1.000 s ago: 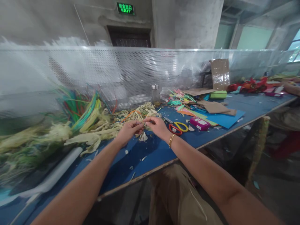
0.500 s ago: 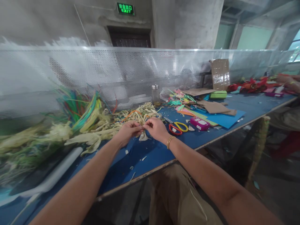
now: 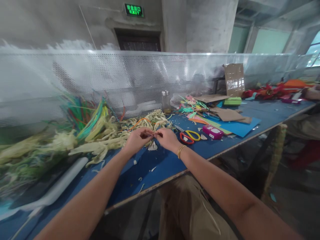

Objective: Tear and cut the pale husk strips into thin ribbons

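Observation:
My left hand and my right hand meet fingertip to fingertip over the blue table. Both are pinched on something small that I cannot make out. A pale, husk-like piece shows just under the fingers. Behind them spreads a heap of pale dried strips; whether the pinched thing joins that heap is hidden. Scissors with red and yellow handles lie right of my right hand, near a purple box.
Pale husks and colourful stems pile up at the left. A bottle stands against the perforated metal screen. Coloured paper and cardboard lie to the right. Another person's hand is at the far right edge.
My left hand has opened a little gap between thumb and curled fingers, its fingertips still against the right's. At the far right, an orange sheet now shows by the other person's hand.

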Demonstrator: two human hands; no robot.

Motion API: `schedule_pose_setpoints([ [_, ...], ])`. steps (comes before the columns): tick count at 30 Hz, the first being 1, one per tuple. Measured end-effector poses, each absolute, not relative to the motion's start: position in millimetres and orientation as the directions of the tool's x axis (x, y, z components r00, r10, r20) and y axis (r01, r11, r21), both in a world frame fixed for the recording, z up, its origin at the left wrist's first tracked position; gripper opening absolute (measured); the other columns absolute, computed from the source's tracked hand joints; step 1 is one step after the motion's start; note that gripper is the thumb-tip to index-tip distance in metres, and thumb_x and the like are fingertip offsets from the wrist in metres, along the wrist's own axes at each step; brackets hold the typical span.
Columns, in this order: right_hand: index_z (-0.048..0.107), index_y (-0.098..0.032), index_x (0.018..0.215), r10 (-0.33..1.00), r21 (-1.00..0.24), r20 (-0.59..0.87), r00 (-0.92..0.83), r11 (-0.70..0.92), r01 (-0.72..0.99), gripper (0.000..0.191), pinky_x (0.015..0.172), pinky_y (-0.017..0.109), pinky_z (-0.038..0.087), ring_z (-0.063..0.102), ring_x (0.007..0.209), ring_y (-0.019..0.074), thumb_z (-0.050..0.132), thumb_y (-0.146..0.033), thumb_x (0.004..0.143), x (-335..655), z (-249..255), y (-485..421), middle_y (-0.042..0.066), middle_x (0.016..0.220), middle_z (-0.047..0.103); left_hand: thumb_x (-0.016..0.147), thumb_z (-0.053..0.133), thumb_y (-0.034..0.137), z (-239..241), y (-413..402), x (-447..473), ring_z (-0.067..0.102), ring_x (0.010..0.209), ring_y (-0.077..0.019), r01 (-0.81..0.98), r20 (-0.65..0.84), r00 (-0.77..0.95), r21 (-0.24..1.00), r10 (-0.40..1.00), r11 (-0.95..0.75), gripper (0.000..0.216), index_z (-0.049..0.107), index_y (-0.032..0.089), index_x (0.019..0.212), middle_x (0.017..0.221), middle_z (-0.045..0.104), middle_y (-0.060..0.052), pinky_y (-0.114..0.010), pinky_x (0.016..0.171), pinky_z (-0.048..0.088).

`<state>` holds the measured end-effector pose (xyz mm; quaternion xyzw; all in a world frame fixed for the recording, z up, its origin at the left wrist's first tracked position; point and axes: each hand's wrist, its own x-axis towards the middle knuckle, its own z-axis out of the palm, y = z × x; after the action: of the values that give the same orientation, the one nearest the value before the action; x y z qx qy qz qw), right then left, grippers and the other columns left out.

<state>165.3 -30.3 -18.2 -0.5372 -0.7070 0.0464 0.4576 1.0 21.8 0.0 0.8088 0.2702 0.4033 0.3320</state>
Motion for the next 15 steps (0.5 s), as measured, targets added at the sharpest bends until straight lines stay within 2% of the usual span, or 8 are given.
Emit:
schedule_pose_setpoints([
  [3, 0.066, -0.017, 0.075, 0.836, -0.610, 0.549, 0.012, 0.391, 0.689, 0.014, 0.058, 0.023, 0.033, 0.051, 0.062, 0.0124, 0.057, -0.023, 0.082, 165, -18, -31, 0.001, 0.068, 0.063, 0.071, 0.069, 0.034, -3, 22, 2, 0.063, 0.072, -0.0167, 0.213, 0.550, 0.469, 0.689, 0.691, -0.692, 0.026, 0.066, 0.016, 0.089, 0.081, 0.069, -0.005, -0.029, 0.070, 0.050],
  [8, 0.065, -0.016, 0.070, 0.857, -0.700, 0.514, 0.022, 0.405, 0.588, 0.016, 0.056, 0.022, 0.032, 0.047, 0.057, 0.0102, 0.057, -0.025, 0.080, 164, -23, -25, -0.001, 0.061, 0.058, 0.073, 0.066, 0.030, -4, 19, 1, 0.065, 0.078, -0.0179, 0.297, 0.603, 0.439, 0.602, 0.666, -0.741, 0.026, 0.068, 0.018, 0.095, 0.087, 0.070, -0.005, -0.030, 0.075, 0.050],
  [12, 0.066, -0.016, 0.070, 0.886, -0.816, 0.458, 0.077, 0.384, 0.432, 0.015, 0.055, 0.022, 0.036, 0.049, 0.056, 0.0101, 0.059, -0.028, 0.077, 163, -28, -19, -0.002, 0.061, 0.059, 0.073, 0.065, 0.029, 0, 14, 1, 0.064, 0.079, -0.0180, 0.325, 0.650, 0.418, 0.544, 0.634, -0.773, 0.024, 0.070, 0.019, 0.094, 0.088, 0.071, -0.005, -0.029, 0.077, 0.049],
  [15, 0.068, -0.016, 0.074, 0.908, -0.888, 0.401, 0.125, 0.351, 0.296, 0.011, 0.055, 0.022, 0.038, 0.051, 0.057, 0.0105, 0.063, -0.026, 0.073, 161, -29, -16, -0.002, 0.064, 0.062, 0.072, 0.066, 0.030, 4, 10, 2, 0.063, 0.076, -0.0176, 0.310, 0.657, 0.407, 0.555, 0.635, -0.772, 0.021, 0.071, 0.020, 0.090, 0.086, 0.071, -0.004, -0.028, 0.076, 0.049],
])
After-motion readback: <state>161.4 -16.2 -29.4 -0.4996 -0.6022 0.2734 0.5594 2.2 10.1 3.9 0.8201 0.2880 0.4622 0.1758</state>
